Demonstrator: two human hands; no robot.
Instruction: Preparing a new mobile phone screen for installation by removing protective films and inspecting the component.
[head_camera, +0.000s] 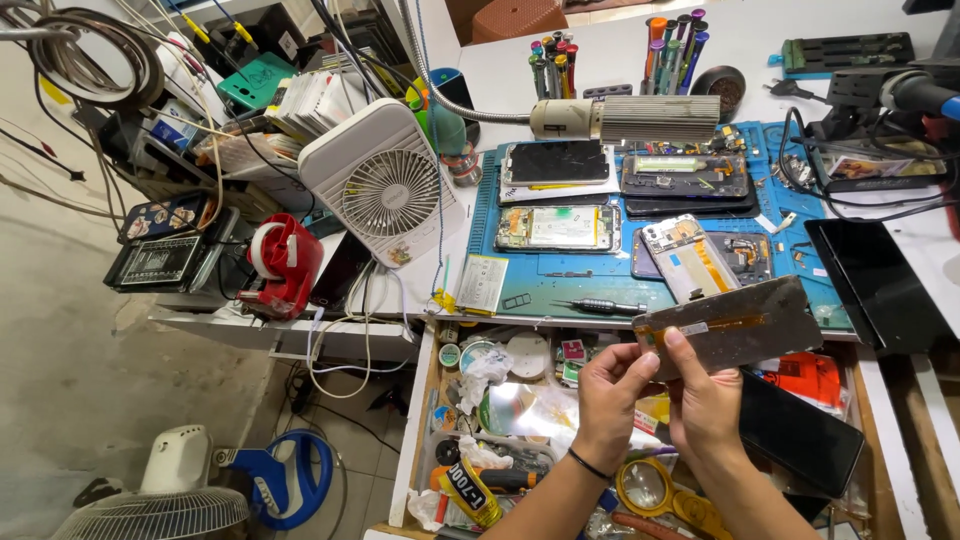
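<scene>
While both hands work over the open drawer (425, 400), the right hand (706, 400) is clamped on the lower edge of a phone display panel (740, 325), thumb pressed near its orange flex cable (712, 327). The left hand (612, 395), fingers closed together, pinches the panel's left end and is the nearer one to that cable. The panel's long axis runs from eight o'clock up to two o'clock, tilted, held just above the bench (520, 70) edge. At four o'clock from the hands lies a dark phone (800, 432); at twelve o'clock, opened phones (690, 255) rest on the blue repair mat (560, 290), with a screwdriver (605, 306) at eleven o'clock. A white fan (385, 185) stands well apart at ten o'clock.
</scene>
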